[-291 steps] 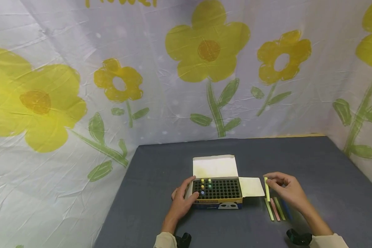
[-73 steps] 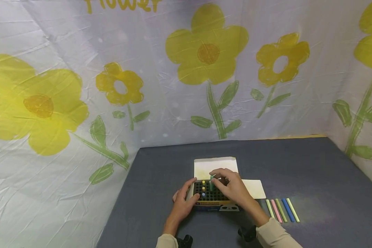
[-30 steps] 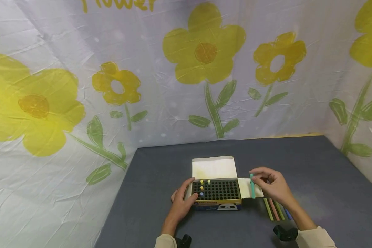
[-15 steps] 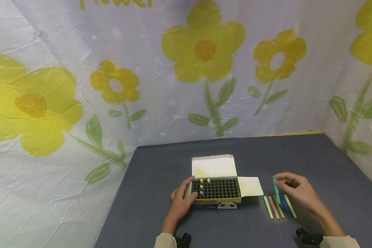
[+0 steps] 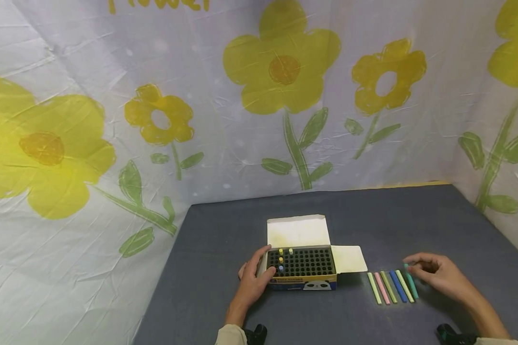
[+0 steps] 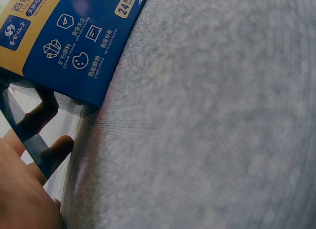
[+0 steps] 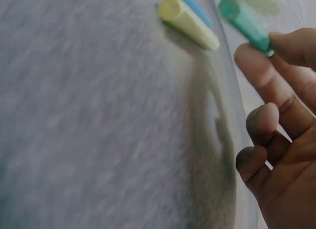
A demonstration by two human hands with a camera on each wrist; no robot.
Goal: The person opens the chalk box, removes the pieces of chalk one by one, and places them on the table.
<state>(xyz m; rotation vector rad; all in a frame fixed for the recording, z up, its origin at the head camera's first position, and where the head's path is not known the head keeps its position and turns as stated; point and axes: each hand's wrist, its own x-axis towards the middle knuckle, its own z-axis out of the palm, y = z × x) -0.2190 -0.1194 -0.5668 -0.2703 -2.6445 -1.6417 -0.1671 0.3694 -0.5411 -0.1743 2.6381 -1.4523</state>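
while right fingers (image 7: 256, 66) pinch green chalk (image 7: 247, 26), left fingers (image 5: 258, 258) grip box (image 5: 287, 286) | dark tabletop (image 5: 328, 316) | flower-printed sheet (image 5: 229, 163) behind

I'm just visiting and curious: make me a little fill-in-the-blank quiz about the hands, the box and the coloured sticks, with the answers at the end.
1. The right hand pinches the green stick, while the left hand grips the ____.
2. Between the two pale yellow sticks lie a pink stick, an olive stick and a ____ one.
3. Standing in the holes are ____ visible sticks.
4. The lid is ____.

Missing words: box; blue; four; open.
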